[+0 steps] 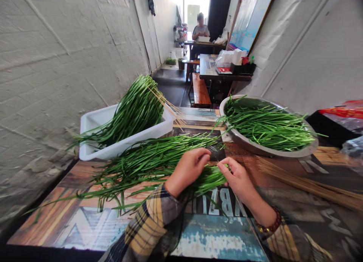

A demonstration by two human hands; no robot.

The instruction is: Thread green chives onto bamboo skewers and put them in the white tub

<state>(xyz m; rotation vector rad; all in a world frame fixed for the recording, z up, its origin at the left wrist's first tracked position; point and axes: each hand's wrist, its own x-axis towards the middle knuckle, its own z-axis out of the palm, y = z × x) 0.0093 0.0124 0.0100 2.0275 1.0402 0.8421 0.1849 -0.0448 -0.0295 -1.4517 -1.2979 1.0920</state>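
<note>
My left hand [191, 169] is closed, thumb against curled fingers, over a small bunch of garlic chives [212, 177]; what is between its fingertips is hidden. Beside it, my right hand [238, 180] pinches a thin bamboo skewer [251, 226], whose tip shows at the fingertips near the cut stem ends. The rest of the skewer runs back under the hand toward the table's front edge. Just beyond both hands lies a loose pile of chives [159, 154], stems to the right and leaf tips to the left.
A white tub [153, 131] at the left holds chives [136, 110] threaded on skewers. A metal basin [283, 153] of chives stands right, with loose skewers [309, 182] in front. Behind are a bench [200, 89], another table [208, 65] and a seated person [200, 31].
</note>
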